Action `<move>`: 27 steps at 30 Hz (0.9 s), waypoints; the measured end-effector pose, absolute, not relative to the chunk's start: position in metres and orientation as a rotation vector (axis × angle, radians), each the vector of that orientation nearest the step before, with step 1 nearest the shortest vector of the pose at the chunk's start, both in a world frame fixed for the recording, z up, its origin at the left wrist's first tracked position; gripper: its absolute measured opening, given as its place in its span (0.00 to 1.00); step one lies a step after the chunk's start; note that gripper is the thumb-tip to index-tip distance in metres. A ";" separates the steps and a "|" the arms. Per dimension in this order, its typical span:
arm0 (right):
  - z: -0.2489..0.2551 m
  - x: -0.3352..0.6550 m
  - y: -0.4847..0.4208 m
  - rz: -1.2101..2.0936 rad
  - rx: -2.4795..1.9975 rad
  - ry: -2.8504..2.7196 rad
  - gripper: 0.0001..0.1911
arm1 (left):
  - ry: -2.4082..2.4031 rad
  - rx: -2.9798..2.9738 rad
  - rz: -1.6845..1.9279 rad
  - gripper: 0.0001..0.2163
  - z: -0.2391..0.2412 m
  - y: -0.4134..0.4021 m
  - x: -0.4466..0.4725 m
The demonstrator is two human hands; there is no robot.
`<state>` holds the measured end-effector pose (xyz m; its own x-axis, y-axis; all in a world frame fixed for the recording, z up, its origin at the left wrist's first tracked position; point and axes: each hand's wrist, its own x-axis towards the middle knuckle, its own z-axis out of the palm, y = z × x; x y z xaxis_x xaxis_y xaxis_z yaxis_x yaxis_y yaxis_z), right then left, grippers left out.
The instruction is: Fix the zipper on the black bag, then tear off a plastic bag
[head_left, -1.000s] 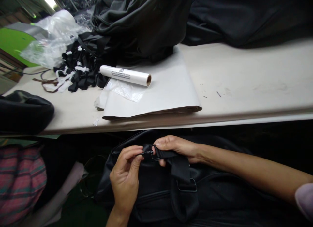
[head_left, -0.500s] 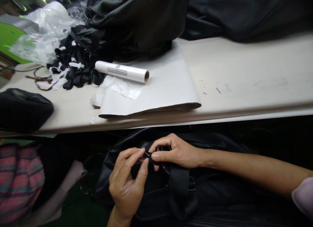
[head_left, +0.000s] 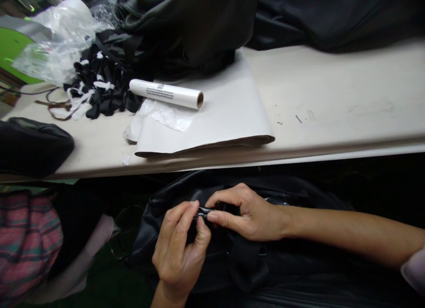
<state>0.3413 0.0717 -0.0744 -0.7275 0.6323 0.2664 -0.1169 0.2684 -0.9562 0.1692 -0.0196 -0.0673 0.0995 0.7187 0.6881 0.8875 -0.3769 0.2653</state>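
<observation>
A black bag lies on my lap below the table edge. My left hand is closed in a pinch on a small black metal clip at the end of the bag's black webbing strap. My right hand meets it from the right, thumb and fingers pinched on the same clip and strap end. The clip itself is mostly hidden between the fingertips. A metal buckle on the strap shows just below my right hand.
The pale table carries a stack of white paper sheets, a white roll, a heap of black straps, clear plastic bags and dark bags at the back. Another black bag sits at left.
Both hands have closed in tighter on the clip; my right hand has turned over the strap end, hiding the metal ring that showed a second ago.
</observation>
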 end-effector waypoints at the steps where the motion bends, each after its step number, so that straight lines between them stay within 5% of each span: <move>1: -0.075 0.341 0.071 1.520 -0.457 -1.902 0.10 | -1.607 -2.163 -1.153 0.12 -0.067 -0.020 0.169; 21: -0.082 0.340 0.074 1.549 -0.584 -1.836 0.12 | -1.637 -2.214 -1.110 0.11 -0.059 -0.016 0.146; 24: -0.079 0.345 0.075 1.563 -0.715 -1.830 0.11 | -2.007 -1.799 -1.165 0.08 -0.058 -0.023 0.100; 27: -0.079 0.351 0.076 1.503 -0.839 -1.859 0.12 | -2.596 -1.165 -1.325 0.24 -0.068 -0.041 0.054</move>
<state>0.3508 0.0760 -0.0795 -0.6209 0.7815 0.0611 0.1036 0.1590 -0.9818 0.0542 -0.0410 -0.0678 -0.7244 0.6128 0.3157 0.6151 0.3680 0.6973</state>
